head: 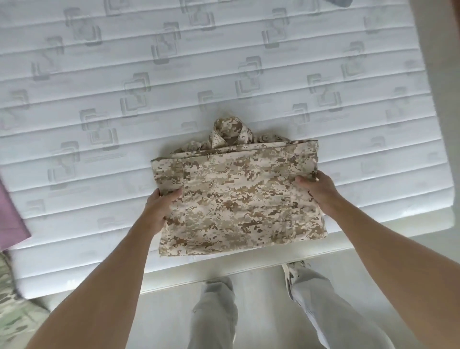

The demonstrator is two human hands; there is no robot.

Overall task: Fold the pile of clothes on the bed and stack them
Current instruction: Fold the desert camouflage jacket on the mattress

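Both hands (159,211) (321,191) grip folded camouflage shirt (239,194) on mattress (224,62).

Home bedroom, bare quilted mattress (224,62) w/ clothes, pale floor (261,299) by bed edge

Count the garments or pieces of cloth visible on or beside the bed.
4: the camouflage shirt gripped by both hands mid-bed, pink cloth at left edge, green camouflage fabric bottom left, grey item at top edge. More may lie off-frame.

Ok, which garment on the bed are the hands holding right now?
The tan camo shirt, gripped at both sides by left hand and right hand; the pink cloth lies untouched at left.
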